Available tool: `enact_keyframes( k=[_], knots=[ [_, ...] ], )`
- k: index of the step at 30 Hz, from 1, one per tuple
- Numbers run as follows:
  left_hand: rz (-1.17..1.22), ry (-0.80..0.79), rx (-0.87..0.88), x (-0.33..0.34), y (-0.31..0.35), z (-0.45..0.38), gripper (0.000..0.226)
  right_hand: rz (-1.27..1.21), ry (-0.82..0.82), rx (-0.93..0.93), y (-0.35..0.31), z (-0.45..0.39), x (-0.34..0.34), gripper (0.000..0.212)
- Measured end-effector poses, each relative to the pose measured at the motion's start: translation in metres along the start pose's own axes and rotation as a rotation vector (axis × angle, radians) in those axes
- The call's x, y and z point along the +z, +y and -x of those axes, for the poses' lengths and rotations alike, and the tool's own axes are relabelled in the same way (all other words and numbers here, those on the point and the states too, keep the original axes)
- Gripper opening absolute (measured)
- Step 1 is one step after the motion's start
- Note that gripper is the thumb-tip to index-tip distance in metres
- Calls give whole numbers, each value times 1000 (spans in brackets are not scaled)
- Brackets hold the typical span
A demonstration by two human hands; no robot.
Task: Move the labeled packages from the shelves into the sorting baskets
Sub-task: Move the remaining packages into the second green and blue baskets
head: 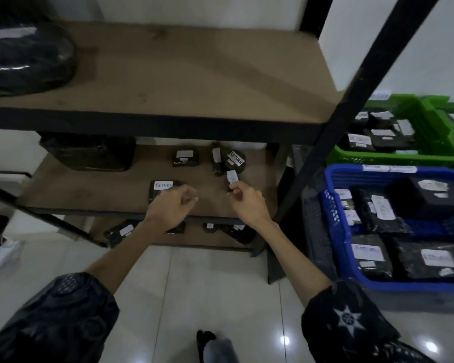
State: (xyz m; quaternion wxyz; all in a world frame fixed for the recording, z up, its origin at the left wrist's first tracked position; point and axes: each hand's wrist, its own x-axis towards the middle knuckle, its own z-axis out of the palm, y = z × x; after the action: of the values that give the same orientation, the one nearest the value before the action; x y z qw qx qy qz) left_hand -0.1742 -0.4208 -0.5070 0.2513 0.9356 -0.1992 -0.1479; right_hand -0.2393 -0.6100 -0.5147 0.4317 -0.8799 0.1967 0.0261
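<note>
From the head camera, your right hand (247,203) is raised in front of the middle shelf (131,189), thumb and fingers pinching a small black package (231,180) by its lower end. That package stands nearly upright in your grip, its long axis running from your fingertips up and slightly left, with its white label (232,176) facing you at the top end. It sits just in front of a round black package marked RETURN (235,159), which rests on the same shelf beside a narrow black package (216,158) whose long axis points away from you.

Your left hand (172,205) hovers with fingers loosely curled and nothing in it, just over the near edge of a flat black package labelled RETURN (163,188); its long axis runs left to right along the shelf. Whether your knuckles touch it is hard to judge, since the picture is blurred there. Further back lies another small labelled package (185,156), and a big black bag (89,153) fills the left rear of this shelf.

On the top shelf (194,74) a large dark wrapped bundle (26,58) sits at the left. The bottom shelf carries several more black packages (121,231).

To your right, on the floor, a blue basket (336,221) holds flat black labelled packages, and behind it a green basket (430,121) holds more. A black upright post (351,108) of the rack crosses between you and the baskets.
</note>
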Motion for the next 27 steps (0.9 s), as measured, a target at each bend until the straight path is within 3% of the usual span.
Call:
enact_keyframes(
  k=[7, 13, 19, 22, 27],
  knots=[
    [80, -26, 23, 102, -76, -68, 29, 89, 49, 57, 79, -54, 84, 27],
    [154, 84, 164, 188, -113, -112, 32, 201, 308, 129, 155, -69, 129, 34],
    [117, 279, 374, 214, -131, -108, 29, 245, 511, 66, 176, -73, 153, 33],
    [167, 231, 393, 208, -134, -107, 27, 104, 469, 127, 162, -94, 144, 44],
    [243, 80, 488, 200, -148, -110, 20, -293, 364, 203, 137, -152, 143, 83]
  ],
)
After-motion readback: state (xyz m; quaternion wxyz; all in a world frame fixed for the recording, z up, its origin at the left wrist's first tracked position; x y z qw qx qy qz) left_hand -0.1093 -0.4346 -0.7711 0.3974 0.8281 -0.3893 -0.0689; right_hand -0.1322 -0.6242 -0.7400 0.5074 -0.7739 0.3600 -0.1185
